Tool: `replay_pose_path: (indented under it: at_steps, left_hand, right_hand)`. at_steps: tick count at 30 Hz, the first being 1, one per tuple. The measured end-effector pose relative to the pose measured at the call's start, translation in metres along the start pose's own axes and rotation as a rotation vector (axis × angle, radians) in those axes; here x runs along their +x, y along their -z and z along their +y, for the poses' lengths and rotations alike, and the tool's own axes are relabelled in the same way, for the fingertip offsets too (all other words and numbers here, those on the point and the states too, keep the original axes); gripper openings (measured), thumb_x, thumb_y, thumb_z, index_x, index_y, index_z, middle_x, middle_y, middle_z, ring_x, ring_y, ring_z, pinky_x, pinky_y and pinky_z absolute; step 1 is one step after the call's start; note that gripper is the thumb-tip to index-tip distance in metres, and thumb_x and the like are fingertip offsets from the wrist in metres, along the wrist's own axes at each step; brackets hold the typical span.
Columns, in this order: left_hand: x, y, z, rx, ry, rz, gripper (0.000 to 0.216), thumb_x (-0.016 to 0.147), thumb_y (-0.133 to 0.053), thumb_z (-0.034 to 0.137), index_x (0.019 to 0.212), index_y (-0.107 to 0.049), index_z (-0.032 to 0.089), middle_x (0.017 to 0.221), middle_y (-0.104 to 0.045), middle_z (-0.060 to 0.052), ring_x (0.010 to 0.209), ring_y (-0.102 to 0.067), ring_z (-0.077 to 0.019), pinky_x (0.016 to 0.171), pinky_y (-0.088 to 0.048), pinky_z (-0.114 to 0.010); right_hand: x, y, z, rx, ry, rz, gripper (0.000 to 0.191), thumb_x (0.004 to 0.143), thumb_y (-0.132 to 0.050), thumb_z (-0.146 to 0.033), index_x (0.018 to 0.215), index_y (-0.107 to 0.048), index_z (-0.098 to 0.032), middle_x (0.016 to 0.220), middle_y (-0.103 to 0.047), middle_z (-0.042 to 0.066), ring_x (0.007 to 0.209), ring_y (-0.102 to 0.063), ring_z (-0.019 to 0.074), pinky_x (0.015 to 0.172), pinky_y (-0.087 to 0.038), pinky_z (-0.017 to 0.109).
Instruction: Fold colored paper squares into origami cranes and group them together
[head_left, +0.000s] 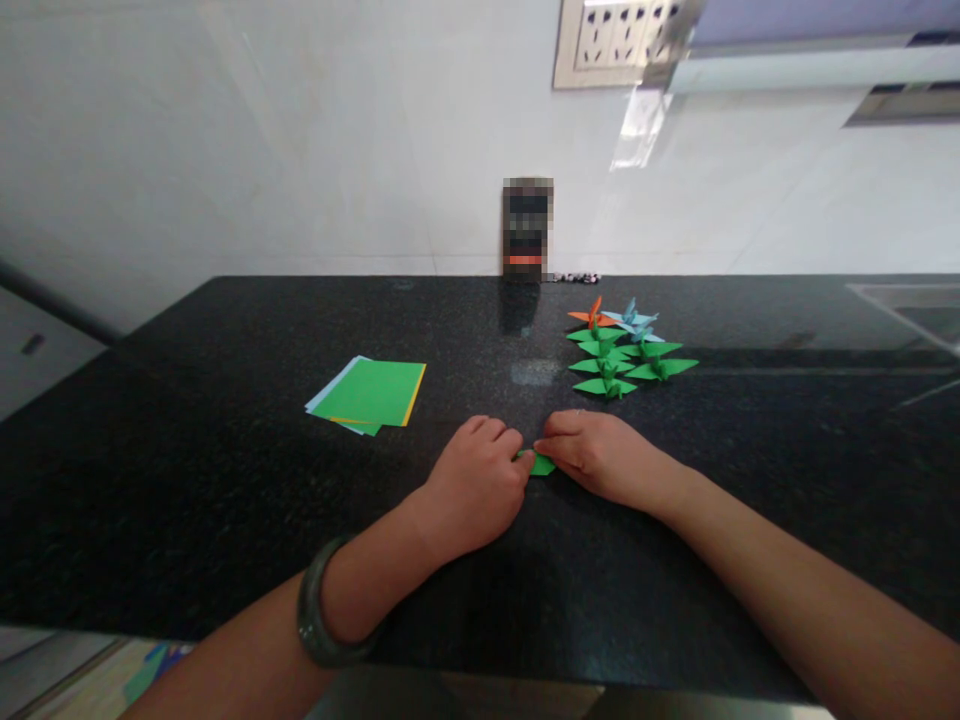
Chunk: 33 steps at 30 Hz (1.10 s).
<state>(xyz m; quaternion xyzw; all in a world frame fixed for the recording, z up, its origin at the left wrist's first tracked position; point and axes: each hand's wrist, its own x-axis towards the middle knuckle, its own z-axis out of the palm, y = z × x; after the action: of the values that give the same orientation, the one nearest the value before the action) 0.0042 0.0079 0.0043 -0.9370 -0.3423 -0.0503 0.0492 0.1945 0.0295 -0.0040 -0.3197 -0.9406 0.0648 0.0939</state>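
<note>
A small folded piece of green paper (pixel 540 464) lies on the black stone counter (pixel 187 480). My left hand (pixel 474 490) presses on its left end with curled fingers, and a dark bangle circles that wrist. My right hand (pixel 600 455) pinches its right end with the fingertips. Most of the paper is hidden under both hands. A stack of flat coloured sheets (pixel 369 394), green on top, lies to the left beyond my left hand. Several finished paper cranes (pixel 626 352), mostly green with one orange and one light blue, stand beyond my right hand.
A phone (pixel 528 228) leans upright against the white wall at the back of the counter. A sink edge (pixel 911 305) shows at the far right. A wall socket panel (pixel 611 40) is above. The counter's front edge runs just below my forearms.
</note>
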Motion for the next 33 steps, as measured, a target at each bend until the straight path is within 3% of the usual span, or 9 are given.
replay_pose_path:
  at_steps: [7, 15, 20, 23, 27, 30, 33]
  left_hand:
    - [-0.001, 0.001, 0.004, -0.008, 0.034, -0.029, 0.027, 0.079, -0.045, 0.024, 0.098, -0.061, 0.013, 0.086, -0.056, -0.008, 0.088, -0.05, -0.0235, 0.091, -0.034, -0.044]
    - [0.0, -0.001, 0.003, -0.007, 0.052, -0.019, 0.022, 0.082, -0.042, 0.022, 0.092, -0.061, 0.016, 0.086, -0.055, -0.007, 0.09, -0.049, -0.0233, 0.091, -0.034, -0.045]
    - [0.001, -0.002, 0.002, 0.009, 0.046, 0.005, 0.025, 0.087, -0.036, 0.02, 0.085, -0.06, 0.017, 0.085, -0.054, -0.007, 0.087, -0.047, -0.0231, 0.079, -0.039, -0.04]
    - [0.001, -0.003, 0.002, -0.003, 0.045, -0.026, 0.028, 0.088, -0.032, 0.02, 0.085, -0.059, 0.016, 0.082, -0.053, -0.007, 0.083, -0.047, -0.0226, 0.069, -0.04, -0.037]
    - [0.001, -0.004, 0.0, -0.047, 0.041, -0.088, 0.031, 0.09, -0.028, 0.021, 0.087, -0.059, 0.016, 0.08, -0.053, -0.006, 0.078, -0.047, -0.0203, 0.067, -0.04, -0.034]
    - [0.0, -0.006, -0.001, -0.101, 0.059, -0.121, 0.033, 0.091, -0.026, 0.02, 0.086, -0.058, 0.015, 0.08, -0.052, -0.006, 0.076, -0.047, -0.0183, 0.068, -0.04, -0.032]
    - [-0.001, -0.008, -0.002, -0.147, 0.071, -0.119, 0.032, 0.09, -0.027, 0.02, 0.087, -0.059, 0.015, 0.081, -0.052, -0.005, 0.076, -0.047, -0.0171, 0.069, -0.04, -0.03]
  right_hand:
    - [-0.003, 0.002, 0.006, 0.069, 0.014, -0.002, 0.024, 0.087, -0.043, -0.015, 0.093, -0.066, -0.016, 0.084, -0.057, 0.007, 0.078, -0.054, 0.0144, 0.068, -0.04, 0.024]
    - [-0.005, 0.006, -0.005, -0.034, -0.101, -0.041, 0.024, 0.085, -0.044, -0.017, 0.091, -0.066, -0.02, 0.085, -0.054, 0.006, 0.071, -0.051, 0.0139, 0.062, -0.041, 0.025]
    - [-0.01, 0.011, -0.009, 0.021, -0.037, 0.005, 0.022, 0.085, -0.047, -0.023, 0.097, -0.064, -0.017, 0.089, -0.052, 0.007, 0.079, -0.052, 0.0156, 0.072, -0.043, 0.027]
    - [-0.009, 0.01, -0.008, 0.056, 0.028, 0.022, 0.022, 0.087, -0.045, -0.026, 0.094, -0.064, -0.016, 0.09, -0.054, 0.008, 0.083, -0.052, 0.0161, 0.074, -0.043, 0.027]
    - [-0.008, 0.005, -0.008, 0.072, 0.06, 0.002, 0.024, 0.089, -0.041, -0.021, 0.087, -0.064, -0.016, 0.084, -0.057, 0.007, 0.081, -0.053, 0.0155, 0.073, -0.042, 0.026]
    - [-0.007, 0.002, -0.01, 0.094, 0.02, -0.021, 0.023, 0.088, -0.04, -0.016, 0.084, -0.063, -0.015, 0.083, -0.056, 0.007, 0.078, -0.053, 0.0145, 0.071, -0.042, 0.025]
    - [-0.003, 0.0, -0.016, 0.122, -0.113, -0.043, 0.022, 0.085, -0.041, -0.013, 0.081, -0.062, -0.015, 0.08, -0.054, 0.006, 0.074, -0.053, 0.0135, 0.068, -0.041, 0.024]
